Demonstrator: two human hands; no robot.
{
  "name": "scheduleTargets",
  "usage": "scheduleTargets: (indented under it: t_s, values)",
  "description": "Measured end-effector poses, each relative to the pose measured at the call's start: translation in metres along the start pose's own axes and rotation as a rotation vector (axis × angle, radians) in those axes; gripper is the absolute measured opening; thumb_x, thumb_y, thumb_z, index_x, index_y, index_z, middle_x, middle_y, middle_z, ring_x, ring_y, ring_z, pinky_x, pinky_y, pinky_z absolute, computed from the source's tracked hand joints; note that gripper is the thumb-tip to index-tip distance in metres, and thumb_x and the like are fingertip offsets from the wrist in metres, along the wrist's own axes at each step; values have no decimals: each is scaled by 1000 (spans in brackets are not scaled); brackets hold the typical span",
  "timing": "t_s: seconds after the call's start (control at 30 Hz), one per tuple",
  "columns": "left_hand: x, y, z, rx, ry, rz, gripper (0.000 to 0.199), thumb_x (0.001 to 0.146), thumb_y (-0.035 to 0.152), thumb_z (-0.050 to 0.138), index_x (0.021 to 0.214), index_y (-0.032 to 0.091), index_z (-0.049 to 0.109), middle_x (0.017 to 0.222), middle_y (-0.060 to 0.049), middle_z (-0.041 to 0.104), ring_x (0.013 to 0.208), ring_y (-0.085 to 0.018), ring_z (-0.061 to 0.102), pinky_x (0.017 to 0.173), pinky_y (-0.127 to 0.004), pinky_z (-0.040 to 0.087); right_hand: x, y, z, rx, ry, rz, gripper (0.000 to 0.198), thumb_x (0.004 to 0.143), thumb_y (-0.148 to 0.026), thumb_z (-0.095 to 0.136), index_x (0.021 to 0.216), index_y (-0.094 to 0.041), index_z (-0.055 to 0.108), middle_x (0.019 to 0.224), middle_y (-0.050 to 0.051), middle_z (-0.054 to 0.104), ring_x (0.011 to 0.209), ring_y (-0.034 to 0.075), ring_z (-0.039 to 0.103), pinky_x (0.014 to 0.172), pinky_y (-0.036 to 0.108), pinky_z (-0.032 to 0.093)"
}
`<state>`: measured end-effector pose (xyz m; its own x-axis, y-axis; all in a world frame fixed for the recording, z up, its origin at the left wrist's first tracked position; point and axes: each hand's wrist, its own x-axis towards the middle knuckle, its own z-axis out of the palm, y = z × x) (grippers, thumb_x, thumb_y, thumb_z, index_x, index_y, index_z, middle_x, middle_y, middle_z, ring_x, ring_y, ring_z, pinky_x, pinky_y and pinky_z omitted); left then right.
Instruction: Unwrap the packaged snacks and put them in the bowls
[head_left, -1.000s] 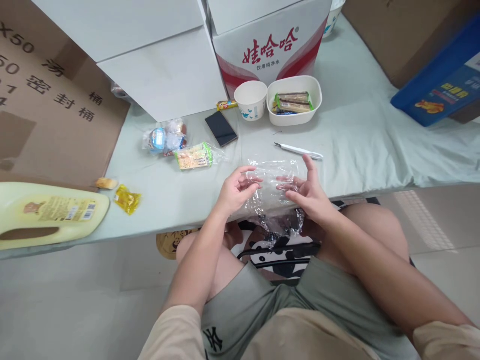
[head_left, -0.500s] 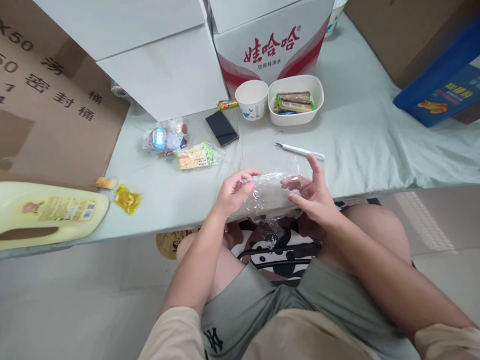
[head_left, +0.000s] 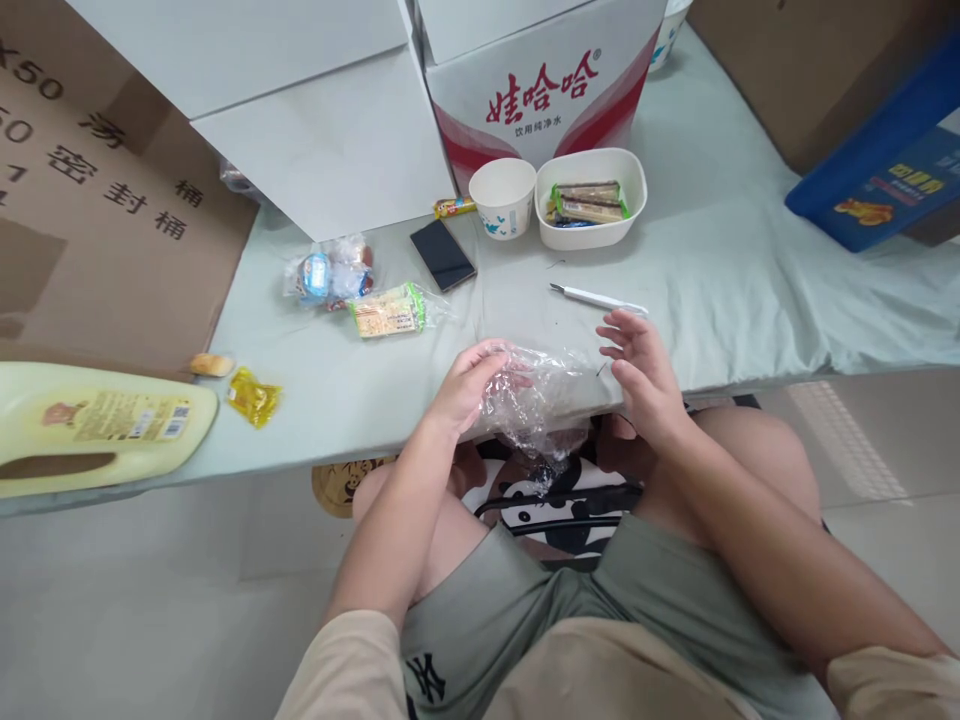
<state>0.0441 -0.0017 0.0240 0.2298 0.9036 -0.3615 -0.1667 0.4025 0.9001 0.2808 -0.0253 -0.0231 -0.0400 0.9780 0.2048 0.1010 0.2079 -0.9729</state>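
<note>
Crumpled clear plastic film point(head_left: 529, 405), perhaps a bag, hangs over the table's front edge. My left hand point(head_left: 474, 385) is closed on its left side, thumb over fingers. To the right of the film, my right hand point(head_left: 643, 375) is open, its fingers apart and holding nothing. A thin dark strand point(head_left: 601, 369) shows close to the right fingertips; whether it touches them I cannot tell. Just beyond that hand lies a white pen-like tool point(head_left: 596, 299) with a dark tip.
On the cloth-covered table point(head_left: 720, 280) lie a phone point(head_left: 443, 255), wrapped crackers point(head_left: 388, 312) and other packaged snacks point(head_left: 330, 275). A paper cup point(head_left: 502, 200) and a white tub point(head_left: 634, 215) holding snack bars stand behind. Cardboard boxes point(head_left: 112, 250) and a yellow jug point(head_left: 172, 465) flank the left.
My right hand has come off the film and moved right, its fingers opening. The film has sagged and crumpled. My left hand still grips it in about the same place.
</note>
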Motion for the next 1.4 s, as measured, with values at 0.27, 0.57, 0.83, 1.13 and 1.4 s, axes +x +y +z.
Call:
scheduleTargets:
  t_s: [0.27, 0.57, 0.83, 1.13, 1.4]
  values:
    - [1, -9, 4, 260, 17, 188, 40, 80, 56, 73, 88, 17, 63, 86, -4, 74, 69, -13, 69, 55, -21, 48, -6, -22, 9, 23, -264, 194, 55, 88, -49, 66, 135, -26, 48, 96, 6, 70, 92, 24, 69, 90, 47, 55]
    - [3, -7, 0, 118, 130, 251, 48, 74, 64, 75, 87, 19, 63, 67, -1, 69, 55, -14, 65, 51, -25, 51, 0, -12, 9, 253, -47, 305, 58, 83, -52, 69, 133, -30, 48, 122, 9, 67, 109, 23, 67, 90, 41, 59]
    - [5, -7, -3, 50, 105, 187, 59, 63, 54, 88, 102, 19, 61, 80, -2, 74, 68, -15, 71, 68, -27, 57, 1, -27, 16, 236, -93, 403, 26, 79, -43, 72, 80, -21, 58, 69, 0, 64, 65, 14, 63, 64, 30, 53]
    - [3, -12, -1, 154, -167, 43, 50, 68, 49, 87, 101, 15, 72, 95, -9, 76, 87, -20, 73, 82, -33, 57, 0, -29, 17, 283, -50, 482, 37, 80, -51, 73, 92, -25, 49, 63, -6, 57, 52, 12, 59, 51, 25, 48]
    - [-5, -3, -7, 174, -230, -14, 57, 74, 46, 81, 123, 21, 66, 70, -1, 72, 63, -16, 69, 59, -26, 55, -1, -24, 12, 240, -128, 377, 34, 86, -49, 67, 106, -24, 57, 60, -6, 53, 52, 12, 53, 52, 27, 45]
